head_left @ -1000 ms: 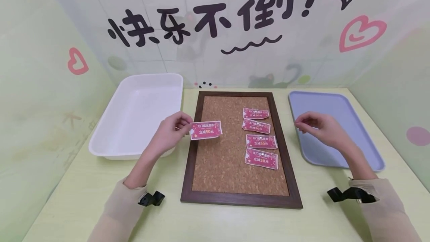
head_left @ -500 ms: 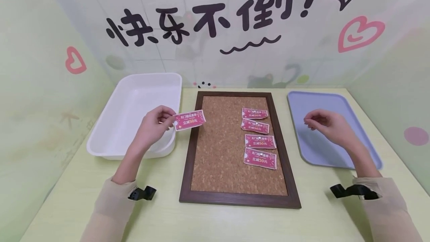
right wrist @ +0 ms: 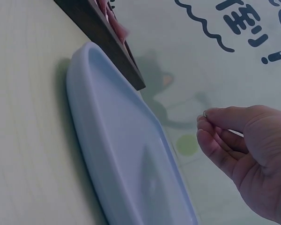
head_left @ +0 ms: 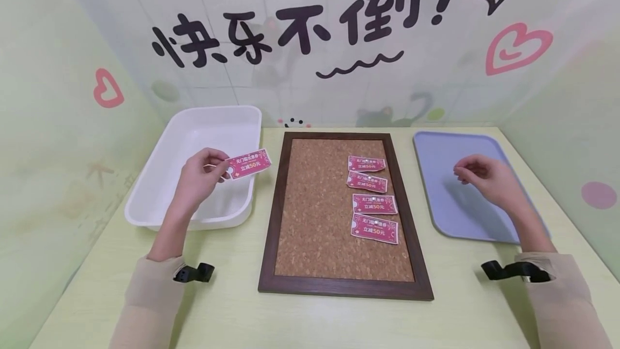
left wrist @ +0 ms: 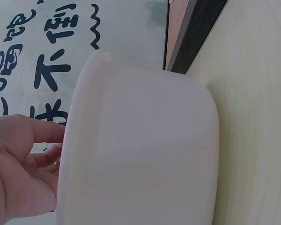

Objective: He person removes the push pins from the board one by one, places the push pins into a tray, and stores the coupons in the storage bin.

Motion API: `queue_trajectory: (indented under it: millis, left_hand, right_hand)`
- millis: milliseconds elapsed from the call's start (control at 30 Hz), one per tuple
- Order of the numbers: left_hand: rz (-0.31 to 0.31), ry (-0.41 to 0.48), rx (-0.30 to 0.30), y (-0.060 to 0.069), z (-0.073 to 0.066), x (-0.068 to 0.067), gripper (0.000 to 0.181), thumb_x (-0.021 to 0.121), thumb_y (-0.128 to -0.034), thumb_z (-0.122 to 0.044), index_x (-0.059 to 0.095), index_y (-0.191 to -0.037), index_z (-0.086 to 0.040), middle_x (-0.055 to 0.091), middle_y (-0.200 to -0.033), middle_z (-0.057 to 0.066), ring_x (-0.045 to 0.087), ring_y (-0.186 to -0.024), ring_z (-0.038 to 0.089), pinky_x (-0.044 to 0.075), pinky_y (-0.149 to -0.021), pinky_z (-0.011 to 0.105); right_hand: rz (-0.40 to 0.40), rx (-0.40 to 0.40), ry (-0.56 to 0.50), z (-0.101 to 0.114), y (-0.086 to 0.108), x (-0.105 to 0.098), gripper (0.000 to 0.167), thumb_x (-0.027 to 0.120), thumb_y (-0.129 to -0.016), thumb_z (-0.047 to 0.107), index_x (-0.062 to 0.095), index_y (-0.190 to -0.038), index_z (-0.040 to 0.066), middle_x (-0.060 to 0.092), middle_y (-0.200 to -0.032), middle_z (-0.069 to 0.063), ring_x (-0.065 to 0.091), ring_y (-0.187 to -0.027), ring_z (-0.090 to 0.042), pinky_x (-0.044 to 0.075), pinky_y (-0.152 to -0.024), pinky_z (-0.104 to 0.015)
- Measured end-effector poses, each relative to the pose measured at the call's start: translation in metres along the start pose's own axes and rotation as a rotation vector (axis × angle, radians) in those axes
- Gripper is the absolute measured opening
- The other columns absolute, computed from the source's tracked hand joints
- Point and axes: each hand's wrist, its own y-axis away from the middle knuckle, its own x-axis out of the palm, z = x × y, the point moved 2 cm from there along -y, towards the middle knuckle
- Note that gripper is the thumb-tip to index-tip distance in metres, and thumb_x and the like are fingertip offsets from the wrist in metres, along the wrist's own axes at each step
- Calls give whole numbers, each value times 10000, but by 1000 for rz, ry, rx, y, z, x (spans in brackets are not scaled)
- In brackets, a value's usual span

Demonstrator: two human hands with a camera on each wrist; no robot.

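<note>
My left hand (head_left: 201,176) pinches a pink coupon (head_left: 248,164) by its left end, above the right side of the white tub (head_left: 192,141). In the left wrist view, the tub's wall (left wrist: 145,150) hides the coupon and part of that hand (left wrist: 18,168). Over the blue tray (head_left: 448,193) is my right hand (head_left: 491,179), fingers curled and thumb against the index finger. A tiny shiny spot shows at its fingertips in the right wrist view; whether it is something held I cannot tell. Several coupons (head_left: 374,204) lie along the corkboard's right side, each with a small bright spot.
The brown-framed corkboard (head_left: 315,214) lies between the white tub and the blue tray on the pale table (head_left: 232,311). Behind them stands a printed backdrop (head_left: 290,85), with side panels to the left and right.
My left hand has carried the coupon leftward from the corkboard's left edge to the tub. My right hand has moved right, farther over the blue tray.
</note>
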Motion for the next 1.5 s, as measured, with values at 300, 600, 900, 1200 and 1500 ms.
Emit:
queue_trajectory:
  millis: [300, 600, 900, 1200, 1500]
  left_hand:
    - [-71, -48, -49, -4, 16, -14, 239, 575, -1017, -73, 571, -1188, 94, 626, -1044, 208, 658, -765, 169, 569, -706, 215]
    - [-103, -97, -109, -6, 32, -26, 275, 558, -1025, -89, 560, -1220, 104, 616, -1061, 208, 621, -771, 83, 578, -748, 238]
    - [-97, -141, -158, -9, 44, -33, 280, 542, -1012, -67, 553, -1229, 109, 613, -1079, 219, 664, -837, 195, 586, -759, 268]
    - [-34, -166, -223, -10, 56, -36, 310, 543, -1017, -89, 540, -1261, 102, 600, -1092, 213, 648, -914, 278, 573, -732, 262]
    - [24, -187, -257, -8, 63, -38, 355, 537, -1021, -122, 523, -1295, 103, 594, -1146, 230, 647, -991, 326, 562, -748, 265]
  right_hand:
    - [-5, 139, 85, -14, 8, -13, 150, 664, -976, 77, 675, -1038, -59, 719, -824, -53, 619, -712, 50, 467, -617, -111]
    - [-30, 198, 188, -36, 15, -26, 148, 666, -965, 88, 678, -1006, -54, 686, -726, 5, 550, -650, 91, 415, -575, -126]
    - [-9, 243, 245, -45, 21, -32, 184, 645, -977, 109, 668, -1008, -71, 695, -767, -91, 534, -626, 75, 420, -549, -154]
    - [13, 261, 295, -52, 25, -34, 201, 655, -979, 133, 677, -994, -67, 693, -766, -104, 515, -611, 59, 407, -546, -168]
    - [24, 273, 282, -58, 31, -39, 224, 669, -975, 140, 692, -993, -82, 689, -757, -74, 517, -612, 47, 405, -552, -165]
